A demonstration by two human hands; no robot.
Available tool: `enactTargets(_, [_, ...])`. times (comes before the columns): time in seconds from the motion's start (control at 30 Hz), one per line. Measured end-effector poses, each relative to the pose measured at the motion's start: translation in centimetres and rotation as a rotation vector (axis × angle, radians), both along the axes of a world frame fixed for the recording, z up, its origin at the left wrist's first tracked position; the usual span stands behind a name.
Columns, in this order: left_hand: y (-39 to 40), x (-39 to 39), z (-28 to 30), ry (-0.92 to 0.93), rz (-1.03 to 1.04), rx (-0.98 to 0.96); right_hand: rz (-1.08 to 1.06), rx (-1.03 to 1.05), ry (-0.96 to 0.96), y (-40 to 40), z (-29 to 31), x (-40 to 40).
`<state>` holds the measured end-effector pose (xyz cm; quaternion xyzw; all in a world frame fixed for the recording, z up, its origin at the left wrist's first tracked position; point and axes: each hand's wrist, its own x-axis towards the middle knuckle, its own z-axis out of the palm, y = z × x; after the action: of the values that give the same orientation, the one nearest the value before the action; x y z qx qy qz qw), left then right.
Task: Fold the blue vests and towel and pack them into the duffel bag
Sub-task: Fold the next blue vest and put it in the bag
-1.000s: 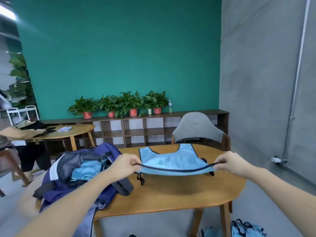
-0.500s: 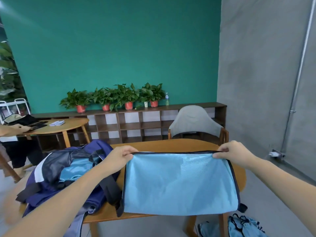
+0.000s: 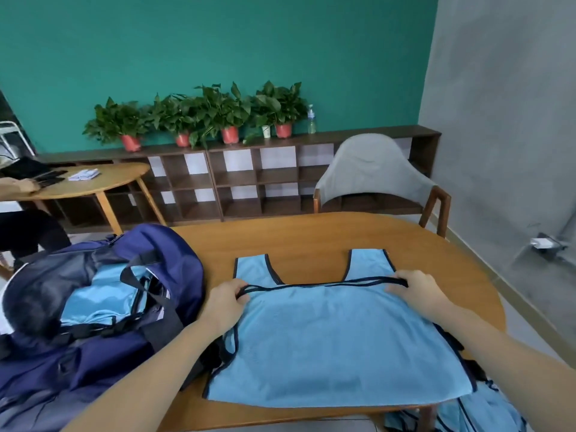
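A light blue mesh vest (image 3: 336,344) with dark trim lies on the wooden table (image 3: 311,235), its lower half folded up over the straps. My left hand (image 3: 224,302) pinches the folded hem at its left corner. My right hand (image 3: 417,289) pinches the same hem at its right corner. The two shoulder straps stick out beyond the fold. A navy duffel bag (image 3: 93,307) lies open on the table's left, with folded light blue cloth (image 3: 106,297) inside it.
More blue vests (image 3: 477,413) lie on the floor at the lower right. A grey chair (image 3: 374,173) stands behind the table. A low shelf with potted plants (image 3: 218,113) lines the green wall. A second table (image 3: 93,182) with a seated person is at the left.
The vest, held up by its hem half a second ago, now lies on the table with the hem brought forward over the straps. My view has tilted down.
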<state>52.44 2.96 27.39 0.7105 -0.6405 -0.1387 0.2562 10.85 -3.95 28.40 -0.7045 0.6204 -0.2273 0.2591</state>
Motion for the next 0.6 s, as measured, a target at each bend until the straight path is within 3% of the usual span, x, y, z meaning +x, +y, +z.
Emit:
enactTargets(0.3, [2.3,-0.8,-0.5,-0.06,0.023,-0.031,-0.047,-0.047,0.007,1.8,-1.3,-1.4])
enactTargets(0.6, [2.3,-0.5,5.5,0.234,0.004,-0.26,-0.016,-0.265,-0.127,2.3,4.9,-2.2])
